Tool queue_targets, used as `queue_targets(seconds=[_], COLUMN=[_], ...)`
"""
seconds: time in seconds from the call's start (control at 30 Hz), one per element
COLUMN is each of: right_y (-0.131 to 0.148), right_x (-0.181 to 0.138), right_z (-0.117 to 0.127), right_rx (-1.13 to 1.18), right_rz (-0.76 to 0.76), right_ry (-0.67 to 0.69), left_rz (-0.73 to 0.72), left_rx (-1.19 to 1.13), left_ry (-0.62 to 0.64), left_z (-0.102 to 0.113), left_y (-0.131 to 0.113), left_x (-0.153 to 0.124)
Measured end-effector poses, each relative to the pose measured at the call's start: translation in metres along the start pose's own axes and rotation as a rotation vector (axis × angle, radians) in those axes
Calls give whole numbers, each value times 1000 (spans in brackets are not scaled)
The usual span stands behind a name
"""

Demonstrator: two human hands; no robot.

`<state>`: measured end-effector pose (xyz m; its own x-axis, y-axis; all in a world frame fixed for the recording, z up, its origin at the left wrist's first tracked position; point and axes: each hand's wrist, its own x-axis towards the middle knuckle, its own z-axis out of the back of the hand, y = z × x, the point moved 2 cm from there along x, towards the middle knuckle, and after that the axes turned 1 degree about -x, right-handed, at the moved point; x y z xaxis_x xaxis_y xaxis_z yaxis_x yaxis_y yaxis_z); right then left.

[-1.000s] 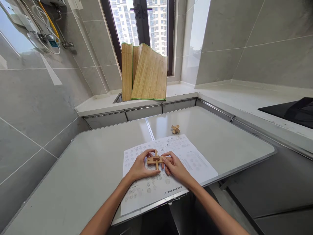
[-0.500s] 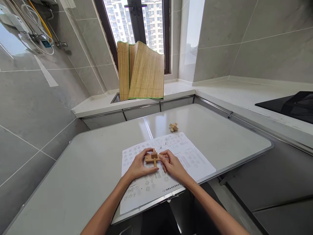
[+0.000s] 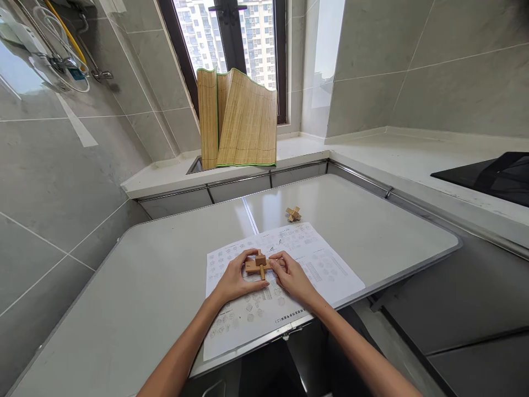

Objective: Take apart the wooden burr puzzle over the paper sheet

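On the tabletop [image 3: 157,286], over a printed sheet [image 3: 289,286], both hands hold a part-built wooden puzzle [image 3: 258,266]. Left hand [image 3: 235,281]: grip closed on the puzzle's left end, thumb below, fingers curled over the top. Right hand [image 3: 291,275]: fingertips pinch the right end, where a bar appears to be hidden under them. The puzzle sits just above the sheet, near its middle; whether it touches the paper cannot be told. Its long axis runs left to right, roughly level, with a short cross-piece pointing toward the person and a small block standing up at the crossing. Risk, as a judgement: the pieces look only loosely interlocked, so uneven pressure from either hand could let the cross-piece slip out and drop onto the sheet. A finished puzzle [image 3: 293,214] lies beyond the sheet, well apart; a bamboo mat [image 3: 243,121] stands by the window.
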<state>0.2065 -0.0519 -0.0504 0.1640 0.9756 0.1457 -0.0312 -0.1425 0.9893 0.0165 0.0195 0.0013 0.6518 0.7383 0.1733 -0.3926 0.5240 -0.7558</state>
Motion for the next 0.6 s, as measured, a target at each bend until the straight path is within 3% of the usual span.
queue_targets(seconds=[0.2,0.43,0.6], right_y=[4,7,10], right_x=[-1,-5,-8], right_z=[-3,-5,-4], right_rx=[-100,-19,-12], right_rz=[3,27,73], right_ry=[-22,54,26], left_rz=[16,43,23], left_rx=[-93,-141,-169], left_ry=[-16,39,37], left_z=[0,-2,0], left_y=[-1,5,8], left_x=[1,3,2])
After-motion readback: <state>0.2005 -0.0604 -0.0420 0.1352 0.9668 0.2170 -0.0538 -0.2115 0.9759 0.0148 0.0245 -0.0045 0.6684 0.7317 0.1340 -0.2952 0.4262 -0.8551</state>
